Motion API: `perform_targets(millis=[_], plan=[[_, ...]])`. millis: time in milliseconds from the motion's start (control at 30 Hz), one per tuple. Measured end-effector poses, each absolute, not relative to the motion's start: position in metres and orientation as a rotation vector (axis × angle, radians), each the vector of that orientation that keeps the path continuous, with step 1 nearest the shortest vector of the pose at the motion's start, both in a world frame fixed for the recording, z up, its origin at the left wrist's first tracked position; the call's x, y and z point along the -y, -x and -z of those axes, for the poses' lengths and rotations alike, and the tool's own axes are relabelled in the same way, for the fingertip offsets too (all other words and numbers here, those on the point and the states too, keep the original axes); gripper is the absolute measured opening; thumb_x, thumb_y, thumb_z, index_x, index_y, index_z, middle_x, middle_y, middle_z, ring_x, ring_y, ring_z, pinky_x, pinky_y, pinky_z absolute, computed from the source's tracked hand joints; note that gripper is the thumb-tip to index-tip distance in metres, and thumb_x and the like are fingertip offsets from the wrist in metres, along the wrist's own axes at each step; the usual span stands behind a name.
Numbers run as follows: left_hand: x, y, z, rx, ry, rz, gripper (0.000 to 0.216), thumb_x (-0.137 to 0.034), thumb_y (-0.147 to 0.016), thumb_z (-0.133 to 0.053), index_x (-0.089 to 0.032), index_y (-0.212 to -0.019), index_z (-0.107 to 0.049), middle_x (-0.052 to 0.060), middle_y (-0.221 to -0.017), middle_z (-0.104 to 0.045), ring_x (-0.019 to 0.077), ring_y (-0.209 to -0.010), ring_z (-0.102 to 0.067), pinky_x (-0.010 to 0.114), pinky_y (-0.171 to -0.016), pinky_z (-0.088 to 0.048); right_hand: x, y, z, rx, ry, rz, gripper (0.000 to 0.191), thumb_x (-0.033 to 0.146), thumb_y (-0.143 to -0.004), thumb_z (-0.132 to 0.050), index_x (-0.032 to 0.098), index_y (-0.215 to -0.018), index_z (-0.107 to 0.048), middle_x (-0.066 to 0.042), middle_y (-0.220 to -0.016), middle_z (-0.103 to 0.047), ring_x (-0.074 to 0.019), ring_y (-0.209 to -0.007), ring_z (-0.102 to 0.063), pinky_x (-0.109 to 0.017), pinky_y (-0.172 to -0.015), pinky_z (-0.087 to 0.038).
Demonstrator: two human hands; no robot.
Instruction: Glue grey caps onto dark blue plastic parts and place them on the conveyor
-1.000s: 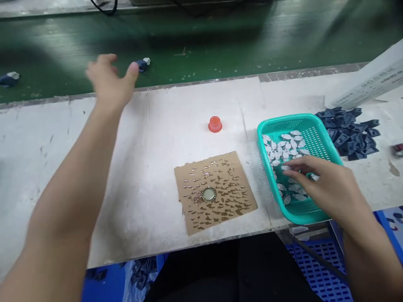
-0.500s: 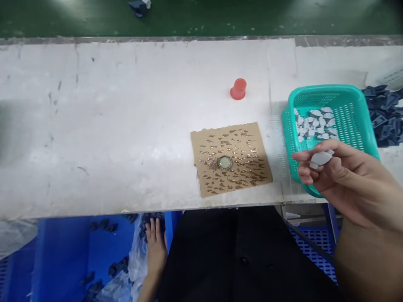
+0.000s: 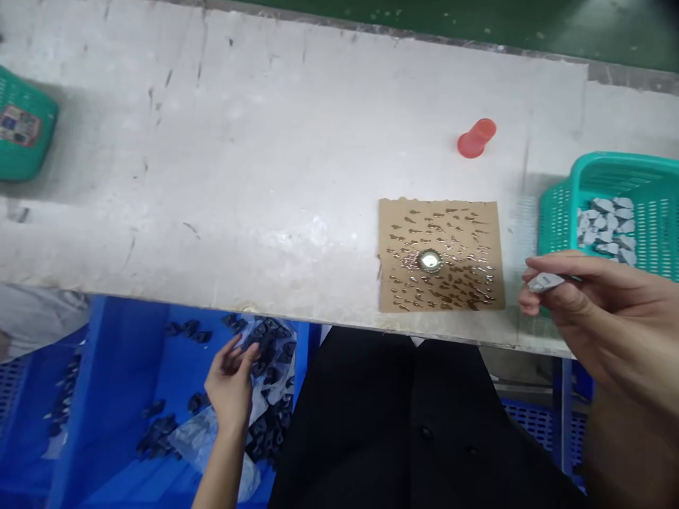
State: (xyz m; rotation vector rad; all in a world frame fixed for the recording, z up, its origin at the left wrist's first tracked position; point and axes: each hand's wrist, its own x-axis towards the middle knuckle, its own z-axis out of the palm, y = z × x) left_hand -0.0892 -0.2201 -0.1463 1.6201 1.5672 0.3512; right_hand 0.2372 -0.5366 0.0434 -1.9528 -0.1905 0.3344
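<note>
Fingers [image 3: 245,351] of the left hand [image 3: 230,385] are loosely curled and slightly apart, reaching into the dark blue parts [image 3: 265,339] lying on clear plastic in the blue crate [image 3: 111,396] below the worktop [image 3: 265,177]; no part is visibly gripped. Right of these fingers, on the worktop, lie the brown card [image 3: 440,256] with its round metal piece [image 3: 429,261] and the red cap [image 3: 476,138]. Fingers [image 3: 552,265] of the right hand [image 3: 605,318] pinch a grey piece [image 3: 545,283], just in front of the teal basket [image 3: 610,170].
</note>
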Motion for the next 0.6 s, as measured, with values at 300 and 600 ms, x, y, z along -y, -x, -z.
perform_targets(millis=[300,600], plan=[[0.274,-0.008,0.026,-0.688,-0.990,-0.483,0.021,-0.023,-0.073,-0.093,-0.024,-0.088,-0.079,0.002,-0.086,-0.077,0.0190,-0.079,-0.078,0.024,-0.067,-0.067,0.499,-0.246,-0.023,1.186,2.373,0.325,0.013,0.015,-0.089,-0.077,0.026,-0.096,-0.079,0.002,-0.093,-0.080,-0.0122,-0.092,-0.075,-0.025,-0.076,-0.055],[0.319,-0.081,0.022,-0.314,-0.754,-0.425,0.043,0.010,-0.069,-0.084,-0.022,-0.098,-0.083,0.002,-0.101,-0.082,0.0150,-0.098,-0.078,0.021,-0.091,-0.066,0.481,-0.252,-0.015,1.484,2.326,0.337,0.014,0.007,-0.089,-0.073,0.019,-0.093,-0.079,-0.004,-0.092,-0.080,-0.0154,-0.084,-0.074,-0.027,-0.066,-0.052]])
